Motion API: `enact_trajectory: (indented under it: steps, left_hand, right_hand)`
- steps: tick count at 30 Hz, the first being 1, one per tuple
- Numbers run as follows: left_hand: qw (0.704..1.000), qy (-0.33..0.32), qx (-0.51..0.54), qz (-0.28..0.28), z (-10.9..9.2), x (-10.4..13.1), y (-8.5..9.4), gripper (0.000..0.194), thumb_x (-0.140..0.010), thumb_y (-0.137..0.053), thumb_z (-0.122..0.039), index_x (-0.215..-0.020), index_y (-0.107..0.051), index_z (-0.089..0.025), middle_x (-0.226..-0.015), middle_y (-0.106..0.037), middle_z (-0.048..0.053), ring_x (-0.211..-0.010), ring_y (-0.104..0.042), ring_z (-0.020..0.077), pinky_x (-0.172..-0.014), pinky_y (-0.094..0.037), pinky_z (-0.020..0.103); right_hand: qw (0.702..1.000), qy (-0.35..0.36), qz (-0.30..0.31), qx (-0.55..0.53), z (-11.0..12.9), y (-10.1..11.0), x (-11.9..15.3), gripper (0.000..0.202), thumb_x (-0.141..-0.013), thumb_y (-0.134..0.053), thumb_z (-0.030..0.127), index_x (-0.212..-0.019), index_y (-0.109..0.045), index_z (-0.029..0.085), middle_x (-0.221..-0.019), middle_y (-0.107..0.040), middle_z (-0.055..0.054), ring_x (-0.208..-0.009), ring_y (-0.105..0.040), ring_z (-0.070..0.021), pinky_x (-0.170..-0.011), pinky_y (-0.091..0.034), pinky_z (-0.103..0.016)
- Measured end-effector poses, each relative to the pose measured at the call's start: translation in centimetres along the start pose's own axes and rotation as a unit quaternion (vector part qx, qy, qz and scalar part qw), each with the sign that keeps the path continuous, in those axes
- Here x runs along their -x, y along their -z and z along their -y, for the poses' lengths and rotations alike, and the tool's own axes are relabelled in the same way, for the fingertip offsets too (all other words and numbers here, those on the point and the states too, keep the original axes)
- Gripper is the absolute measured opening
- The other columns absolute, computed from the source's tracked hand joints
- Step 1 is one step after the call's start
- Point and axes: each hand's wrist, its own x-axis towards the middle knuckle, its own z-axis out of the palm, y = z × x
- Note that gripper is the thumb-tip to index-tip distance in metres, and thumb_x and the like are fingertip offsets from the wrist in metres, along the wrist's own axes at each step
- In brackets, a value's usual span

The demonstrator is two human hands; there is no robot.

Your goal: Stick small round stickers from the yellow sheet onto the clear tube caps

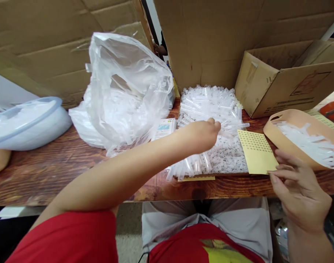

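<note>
My left hand [204,135] is closed over a pile of clear plastic tubes [208,98]. One clear plastic tube [236,125] sticks out to the right from its fingertips; the grip itself is partly hidden. Below the wrist, more tubes [190,166] lie beside a heap of small translucent pieces [231,157]. A yellow sheet of small round stickers [258,151] lies to the right of this heap, its lower half bare. At the sheet's lower right corner is my right hand [301,190], thumb and index fingertips together. Whatever they pinch is too small to make out.
A large clear bag [128,95] of plastic pieces stands left of the pile, by a small printed box [165,126]. Far left is a pale blue basin [46,126]. At right are a tan basket [276,126] of white strips and an open carton [265,87].
</note>
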Motion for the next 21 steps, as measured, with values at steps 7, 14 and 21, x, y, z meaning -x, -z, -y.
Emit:
enact_trajectory:
  steps: [7, 14, 21]
  left_hand:
    - [0.985, -0.152, -0.027, -0.079, -3.2, 6.6, -1.8, 0.012, -0.094, -0.052, -0.014, -0.095, -0.064, -0.011, -0.099, -0.06, 0.014, -0.088, -0.061, 0.0271, -0.067, -0.05, 0.036]
    - [0.968, -0.048, 0.229, -0.086, -2.9, 10.8, -1.2, 0.011, -0.094, -0.059, -0.018, -0.102, -0.053, -0.015, -0.092, -0.064, 0.007, -0.077, -0.064, 0.0204, -0.062, -0.047, 0.03]
    - [0.65, 0.058, 0.73, -0.204, -3.8, 13.5, -6.0, 0.034, -0.085, -0.072, -0.035, -0.111, -0.053, -0.022, -0.084, -0.065, 0.0, -0.072, -0.063, 0.0137, -0.064, -0.051, 0.025]
  right_hand:
    - [0.93, 0.2, 0.299, 0.081, 5.7, -4.1, -1.9, 0.015, -0.086, -0.061, 0.01, -0.09, -0.071, 0.02, -0.152, -0.051, -0.014, -0.14, -0.051, -0.0323, -0.114, -0.048, -0.052]
    - [0.934, 0.221, 0.275, 0.064, 7.4, -6.6, -0.3, 0.016, -0.088, -0.06, 0.008, -0.094, -0.069, 0.019, -0.126, -0.067, -0.015, -0.113, -0.069, -0.0265, -0.098, -0.059, -0.041]
    - [0.926, 0.085, 0.355, -0.091, 10.2, -7.6, 0.2, 0.019, -0.083, -0.064, 0.008, -0.085, -0.07, 0.026, -0.098, -0.071, -0.001, -0.087, -0.073, -0.0127, -0.075, -0.059, -0.017]
